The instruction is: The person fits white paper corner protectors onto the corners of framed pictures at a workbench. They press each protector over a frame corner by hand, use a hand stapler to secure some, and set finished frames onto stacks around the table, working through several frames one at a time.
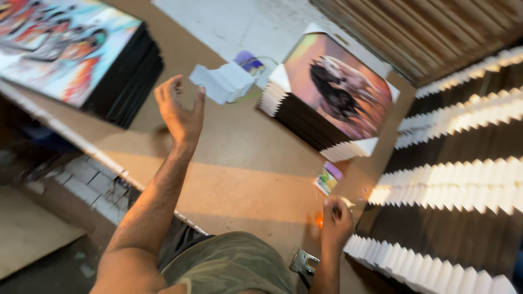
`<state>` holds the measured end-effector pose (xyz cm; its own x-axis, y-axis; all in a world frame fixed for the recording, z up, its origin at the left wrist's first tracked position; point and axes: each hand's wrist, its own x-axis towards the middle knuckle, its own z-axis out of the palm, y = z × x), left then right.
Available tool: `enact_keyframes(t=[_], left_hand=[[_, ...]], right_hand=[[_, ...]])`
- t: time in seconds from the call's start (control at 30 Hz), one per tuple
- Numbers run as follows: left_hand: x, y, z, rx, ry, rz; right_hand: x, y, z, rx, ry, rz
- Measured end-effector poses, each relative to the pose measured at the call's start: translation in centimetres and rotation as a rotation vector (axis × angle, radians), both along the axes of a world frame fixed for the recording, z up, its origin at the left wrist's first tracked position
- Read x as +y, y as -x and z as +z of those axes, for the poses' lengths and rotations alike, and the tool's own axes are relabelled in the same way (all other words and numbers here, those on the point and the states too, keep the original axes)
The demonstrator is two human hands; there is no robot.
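Note:
My left hand (180,108) is raised over the brown tabletop (245,163), fingers spread, holding nothing; a white folded cardboard piece (222,81) lies just beyond it, apart from the fingertips. My right hand (335,220) is down near the table's right edge, fingers closed around a small pale object I cannot make out. A stack of dark framed pictures (331,95) with white corner protectors, a horse picture on top, sits ahead of the right hand.
Another stack of colourful framed pictures (76,49) sits far left. Rows of dark frames with white corners (463,179) fill the right side. A small colourful packet (328,179) and a metal staple tool (303,262) lie near my right hand.

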<state>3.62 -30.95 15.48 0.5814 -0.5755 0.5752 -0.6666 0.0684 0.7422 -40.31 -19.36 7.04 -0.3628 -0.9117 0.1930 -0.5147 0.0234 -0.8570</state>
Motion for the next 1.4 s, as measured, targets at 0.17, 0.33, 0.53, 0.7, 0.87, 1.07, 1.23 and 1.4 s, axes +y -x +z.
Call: enact_keyframes(t=[0.17,0.33,0.53,0.7,0.87,1.07,1.23,1.4], left_hand=[[6.3,-13.4,-0.2,0.315,0.201,0.637],[8.2,-20.3,0.1,0.997,0.086,0.321],[12.3,-16.5,1.2,1.054,0.074,0.023],[20.9,-10.0,-0.5,1.518,0.284,-0.242],[25.5,-9.2,-2.7,1.346,0.444,-0.084],[26.9,-7.9,-2.0,1.222,0.402,-0.462],[25.2,-4.8,1.0,1.213,0.321,-0.755],[23.0,-1.0,2.5,1.011,0.126,-0.882]], right_hand=[[9.4,-0.5,-3.9,0.042,-0.123,-0.034],[8.7,-0.5,-2.6,-0.093,-0.055,0.072],[7.5,-4.3,3.0,0.063,0.009,0.245],[10.2,-7.1,4.6,0.029,-0.073,0.307],[11.4,-7.4,4.8,-0.006,-0.108,0.38],[8.2,-4.6,11.2,-0.316,0.071,0.537],[5.2,-4.0,19.4,-0.384,0.551,0.546],[7.0,-8.8,17.6,-0.559,0.357,0.624]])
